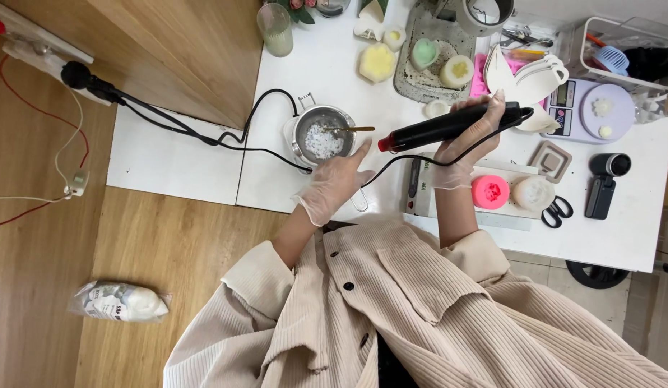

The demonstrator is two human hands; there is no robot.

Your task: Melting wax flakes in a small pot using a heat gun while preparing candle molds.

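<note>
My right hand (469,140), in a clear glove, grips a black heat gun (449,126) with a red nozzle pointing left toward a small metal pot (322,136). The pot holds white wax flakes and a thin gold stirring stick (348,129) rests across its rim. My left hand (337,178), also gloved, lies on the white table (334,65) just below and to the right of the pot, fingers loosely apart, holding nothing. The gun's black cord loops down from its rear, under my right wrist.
A pink silicone mould (490,191), a clear round mould (533,192) and scissors (557,212) lie right of my hand. A purple scale (592,109), finished wax shapes (377,62) and a glass jar (275,29) sit further back. A power strip (39,54) and a plastic bag (122,302) lie on the floor.
</note>
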